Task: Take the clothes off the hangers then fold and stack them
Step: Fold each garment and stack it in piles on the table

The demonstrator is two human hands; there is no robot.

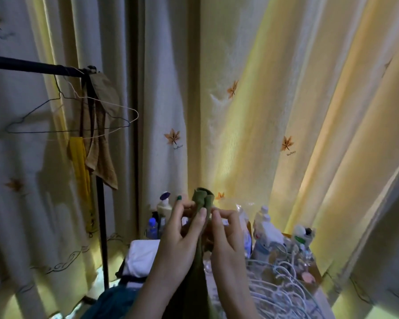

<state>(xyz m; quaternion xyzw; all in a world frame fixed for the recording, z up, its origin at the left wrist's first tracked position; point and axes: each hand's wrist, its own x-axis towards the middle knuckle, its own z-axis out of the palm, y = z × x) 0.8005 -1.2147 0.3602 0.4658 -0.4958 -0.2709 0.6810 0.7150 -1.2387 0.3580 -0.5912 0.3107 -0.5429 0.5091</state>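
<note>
My left hand (pixel 182 236) and right hand (pixel 226 236) pinch the top of the green cloth (pixel 203 199) held up before me (only fingertips grip it), so I think it may slip down onto the hangers (pixel 281 293) and tangle there.

We look from head height forward and slightly down, close on our hands (pixel 200 240) at six o'clock; curtains (pixel 274 100) ahead, clothes rail (pixel 32 65) at ten o'clock.
</note>
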